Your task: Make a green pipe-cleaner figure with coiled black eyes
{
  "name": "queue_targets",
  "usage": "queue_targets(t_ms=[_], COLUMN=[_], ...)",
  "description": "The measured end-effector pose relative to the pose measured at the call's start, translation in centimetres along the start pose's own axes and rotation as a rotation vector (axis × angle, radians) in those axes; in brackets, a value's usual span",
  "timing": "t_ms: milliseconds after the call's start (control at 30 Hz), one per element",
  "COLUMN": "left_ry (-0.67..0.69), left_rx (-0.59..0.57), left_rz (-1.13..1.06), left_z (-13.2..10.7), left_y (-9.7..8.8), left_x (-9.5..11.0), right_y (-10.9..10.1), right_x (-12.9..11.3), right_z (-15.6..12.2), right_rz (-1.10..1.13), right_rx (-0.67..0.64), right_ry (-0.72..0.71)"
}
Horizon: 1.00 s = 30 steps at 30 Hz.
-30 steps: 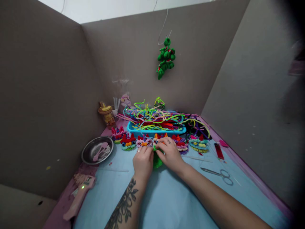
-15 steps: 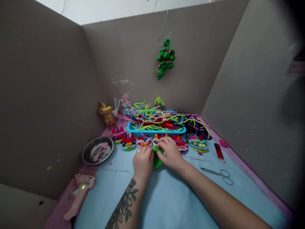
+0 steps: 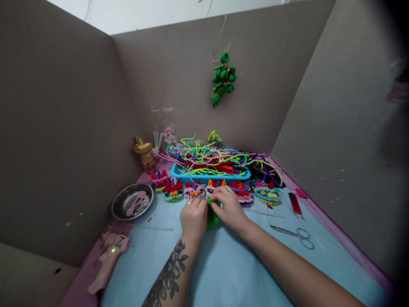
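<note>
Between my hands is a fuzzy green pipe-cleaner piece point(image 3: 212, 216), partly covered by my fingers. My left hand point(image 3: 194, 216) has its fingers curled and pinches the piece from the left. From the right, my right hand point(image 3: 228, 207) grips its upper part between thumb and fingers. Just beyond my hands stands a row of colourful fuzzy pipe-cleaner figures; one is pink and white with an orange beak-like part point(image 3: 194, 190), another is teal and yellow point(image 3: 267, 194).
Behind the row, a blue tray point(image 3: 211, 175) overflows with pipe cleaners. At left are a metal bowl point(image 3: 118, 204) with a pink scoop and white beads, and a pink glue gun point(image 3: 107, 266) with a green light. Scissors point(image 3: 295, 236) lie at right. Green decorations point(image 3: 223, 79) hang above.
My left hand has shifted slightly around the green piece, with its fingers closer to my right hand. The view has moved a little; the other things stay in place.
</note>
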<state>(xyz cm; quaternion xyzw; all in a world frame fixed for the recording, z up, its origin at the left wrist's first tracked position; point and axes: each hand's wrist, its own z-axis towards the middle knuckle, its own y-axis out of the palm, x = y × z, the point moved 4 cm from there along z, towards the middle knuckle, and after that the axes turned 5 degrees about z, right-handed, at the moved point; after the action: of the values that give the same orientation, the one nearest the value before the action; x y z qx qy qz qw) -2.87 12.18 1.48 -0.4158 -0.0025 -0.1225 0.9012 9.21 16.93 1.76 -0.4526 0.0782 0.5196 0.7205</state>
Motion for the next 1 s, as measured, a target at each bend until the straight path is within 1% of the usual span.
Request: queue_targets(t_ms=[200, 333, 467, 533, 567, 633, 667, 700, 733, 800, 867, 900, 1000], left_ry=[-0.033, -0.092, -0.160, -0.242, -0.305, -0.465, -0.551, -0.631, -0.700, -0.784, -0.792, -0.781, -0.758], left_rx=[-0.022, -0.048, -0.060, -0.015, 0.024, 0.118, 0.168, 0.216, 0.258, 0.309, 0.312, 0.300, 0.240], left_rz=[-0.026, -0.044, -0.149, -0.263, -0.333, -0.489, -0.563, -0.635, -0.700, -0.790, -0.875, -0.927, -1.091], left_z=[0.0, -0.1, -0.2, -0.2, -0.1, -0.1, -0.1, -0.1, -0.2, -0.4, -0.5, -0.5, -0.5], left_y=[0.0, 0.2, 0.7, 0.7, 0.7, 0.7, 0.7, 0.8, 0.8, 1.0, 1.3, 1.5, 2.2], left_x=[-0.1, -0.3, -0.9, -1.5, -1.9, -2.8, -3.3, -3.6, -3.9, -4.1, -3.9, -3.7, -3.1], right_y=[0.0, 0.0, -0.1, -0.5, -0.8, -1.2, -1.2, -0.9, -0.4, 0.9, 2.0, 2.3, 2.2], right_x=[-0.7, -1.0, -1.2, -1.3, -1.2, -0.8, -0.4, -0.1, 0.2, 0.4, 0.2, 0.1, -0.4], right_z=[-0.3, -0.4, -0.3, -0.2, -0.2, -0.2, -0.3, -0.4, -0.4, -0.5, -0.6, -0.7, -0.6], right_rz=[-0.112, -0.184, -0.148, -0.051, 0.019, 0.187, 0.281, 0.376, 0.469, 0.641, 0.782, 0.832, 0.902], right_rx=[-0.004, -0.022, -0.051, -0.012, 0.040, 0.166, 0.205, 0.211, 0.176, 0.043, -0.060, -0.085, -0.101], right_ry=[-0.061, -0.064, -0.052, -0.051, -0.041, 0.015, 0.058, 0.105, 0.150, 0.223, 0.269, 0.281, 0.279])
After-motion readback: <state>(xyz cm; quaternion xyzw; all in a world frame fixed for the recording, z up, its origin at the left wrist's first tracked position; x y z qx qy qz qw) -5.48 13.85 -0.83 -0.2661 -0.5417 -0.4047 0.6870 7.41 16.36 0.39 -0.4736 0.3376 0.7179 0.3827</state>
